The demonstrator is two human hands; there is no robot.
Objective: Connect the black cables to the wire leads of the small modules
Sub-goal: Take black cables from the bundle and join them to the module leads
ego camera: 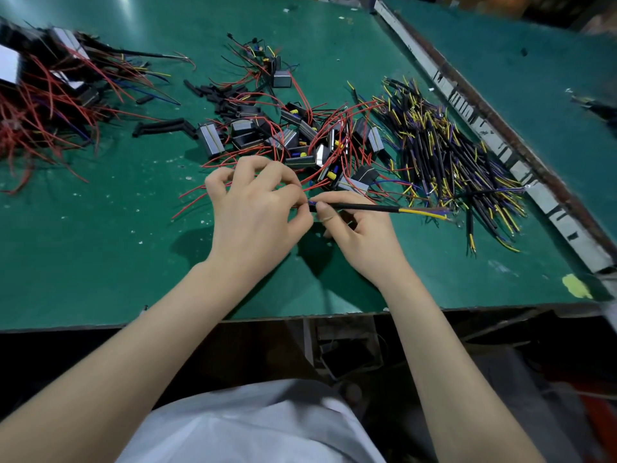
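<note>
Green bench mat (100,262), cluttered w/ wire. Far left: finished pile of red-leaded units (43,95). Centre: loose small modules (300,142) w/ thin red leads. Left hand (257,208) curled, fingertips pinched on what looks like a lead end; exact wire can't be told. Right hand (354,228) pinches black cable (360,206) near its stripped end, held just above mat. Right: cable stock (450,155). Cable judged light, semi-stiff; conductors thin, easily bent, so best gripped on jacket close to the joint.
</note>
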